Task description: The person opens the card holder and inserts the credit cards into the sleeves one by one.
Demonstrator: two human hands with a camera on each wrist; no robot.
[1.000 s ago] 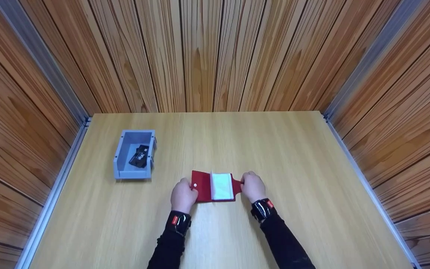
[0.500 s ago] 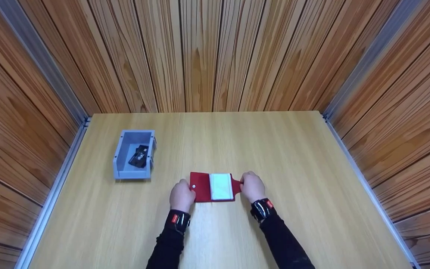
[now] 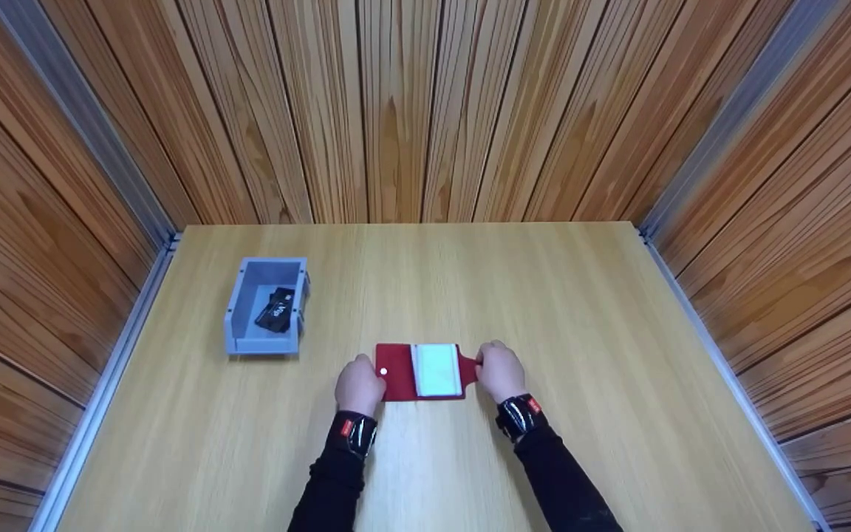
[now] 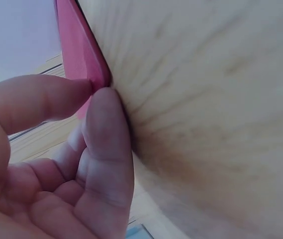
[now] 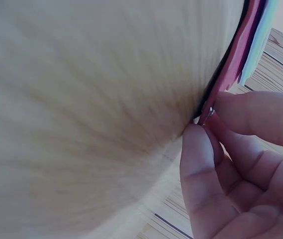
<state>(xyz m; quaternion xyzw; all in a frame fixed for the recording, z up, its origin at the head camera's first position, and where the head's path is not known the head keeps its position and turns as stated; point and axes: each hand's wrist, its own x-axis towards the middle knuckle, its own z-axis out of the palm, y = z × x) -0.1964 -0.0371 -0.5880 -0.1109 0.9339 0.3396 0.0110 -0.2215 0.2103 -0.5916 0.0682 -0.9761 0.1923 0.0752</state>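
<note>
A red card holder (image 3: 418, 372) is spread open and flat on the table (image 3: 544, 310), near the front edge, midway between the two hands. Its long axis runs left to right across the table. The snap stud on its left leaf faces up, and the closing tab points right. A stack of clear card sleeves (image 3: 436, 370) lies on the middle of it, facing up.

The left hand (image 3: 358, 385) is clamped on the left edge of the holder: in the left wrist view the thumb and forefinger (image 4: 106, 129) are seen pinching the red corner against the table. The right hand (image 3: 500, 371) is pinched on the tab at the right end; in the right wrist view the fingertips (image 5: 201, 144) are closed on the thin red edge by a small metal snap.

A grey bin (image 3: 266, 304) stands well apart to the left and farther back, with a black card (image 3: 275, 309) inside it.

As a judgement, the grips are narrow and lie only at the extreme edges, so either one could slip and let a leaf spring back over the sleeves. If the two ends are pulled unevenly, the holder could be skewed or dragged along the smooth table. The sleeves could be creased if a leaf is folded down while they are fanned up.
</note>
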